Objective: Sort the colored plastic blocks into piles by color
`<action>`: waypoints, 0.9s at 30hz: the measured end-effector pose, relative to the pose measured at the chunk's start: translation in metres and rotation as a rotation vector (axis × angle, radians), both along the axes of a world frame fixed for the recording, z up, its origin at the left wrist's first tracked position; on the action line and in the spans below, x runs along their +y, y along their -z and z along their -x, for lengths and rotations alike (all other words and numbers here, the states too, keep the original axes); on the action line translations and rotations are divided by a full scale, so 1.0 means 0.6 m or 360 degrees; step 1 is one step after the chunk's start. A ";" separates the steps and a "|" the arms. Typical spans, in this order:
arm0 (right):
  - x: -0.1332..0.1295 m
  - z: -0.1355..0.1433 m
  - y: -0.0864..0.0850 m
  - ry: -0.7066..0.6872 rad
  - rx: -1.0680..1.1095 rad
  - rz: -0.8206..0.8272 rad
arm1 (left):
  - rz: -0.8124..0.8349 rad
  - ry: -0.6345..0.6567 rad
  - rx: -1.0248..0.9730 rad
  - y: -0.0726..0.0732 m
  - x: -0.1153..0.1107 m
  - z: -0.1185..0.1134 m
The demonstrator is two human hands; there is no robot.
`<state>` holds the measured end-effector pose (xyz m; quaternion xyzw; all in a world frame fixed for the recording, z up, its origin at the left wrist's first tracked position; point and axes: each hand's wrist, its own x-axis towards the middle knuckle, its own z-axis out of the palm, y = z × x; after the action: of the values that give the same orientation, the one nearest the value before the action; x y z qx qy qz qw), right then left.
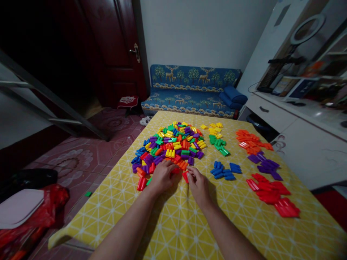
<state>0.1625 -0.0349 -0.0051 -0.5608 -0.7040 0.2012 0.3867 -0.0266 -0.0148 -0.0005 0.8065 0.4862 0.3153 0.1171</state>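
Note:
At the near edge of a mixed heap of small ribbed plastic building pieces (173,142), both of my hands are at work. My left hand (163,176) is curled, with its fingertips on a red piece (176,170); its grip is partly hidden. Between the thumb and fingers of my right hand (199,183) is another red piece (185,176). To the right of the hands lie single-colour groups: blue pieces (222,170), green pieces (218,143), yellow pieces (215,129), orange pieces (251,141), purple pieces (264,165) and red pieces (272,193).
A yellow patterned cloth (173,224) covers the table. Beyond it stands a blue sofa (187,95), with a white cabinet (306,144) along the right. On the floor at left are a green piece (88,194), a red bag (58,202) and a metal ladder (62,104).

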 end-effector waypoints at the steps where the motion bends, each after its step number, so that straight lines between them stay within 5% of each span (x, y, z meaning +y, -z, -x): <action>1: -0.001 -0.001 -0.003 0.0019 0.0014 0.0016 | 0.0027 0.0004 -0.0040 0.001 0.000 0.000; 8: -0.006 -0.001 -0.019 -0.0076 0.0182 0.0137 | 0.0249 0.0109 -0.0537 -0.006 -0.009 -0.009; 19: -0.007 0.005 -0.004 -0.0247 0.0335 0.0268 | 0.0496 0.0120 -0.0711 0.009 -0.005 -0.013; 27: -0.037 0.011 -0.017 -0.0308 -0.0456 0.0018 | 0.0408 0.0130 -0.0506 0.007 -0.007 -0.012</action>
<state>0.1558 -0.0569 0.0048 -0.5156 -0.8014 0.1594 0.2580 -0.0194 -0.0188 -0.0046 0.7441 0.4646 0.3693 0.3067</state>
